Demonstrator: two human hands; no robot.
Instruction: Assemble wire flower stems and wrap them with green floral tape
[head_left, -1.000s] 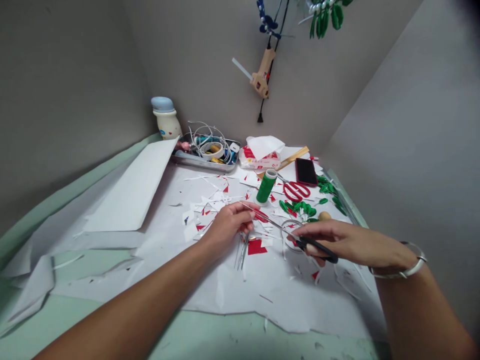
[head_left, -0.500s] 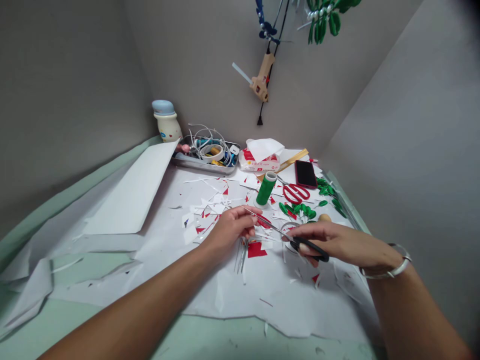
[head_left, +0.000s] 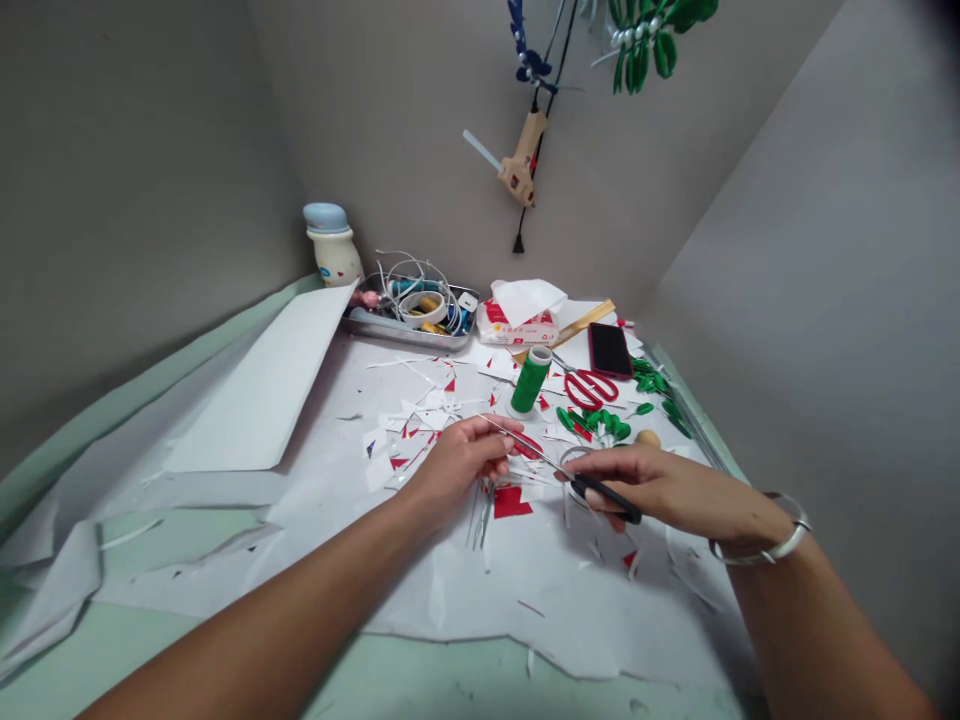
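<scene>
My right hand (head_left: 660,488) grips black-handled scissors (head_left: 592,485), whose thin blades point left toward my left hand. My left hand (head_left: 459,458) is pinched on a small red paper piece (head_left: 526,445) at the blade tips, and thin wires or strips hang below its fingers. A red paper scrap (head_left: 512,500) lies on the white sheet (head_left: 525,570) just under both hands. A silver bangle sits on my right wrist.
A green thread spool (head_left: 531,380), red scissors (head_left: 591,388), a dark phone (head_left: 609,349), green leaf pieces (head_left: 600,420), a tissue pack (head_left: 521,318) and a metal tray (head_left: 375,322) of cables stand behind. A glue gun (head_left: 521,165) hangs on the wall. Paper scraps litter the sheet.
Both hands have drawn slightly closer together, and the right hand with the scissors has shifted left. The view has moved a little.
</scene>
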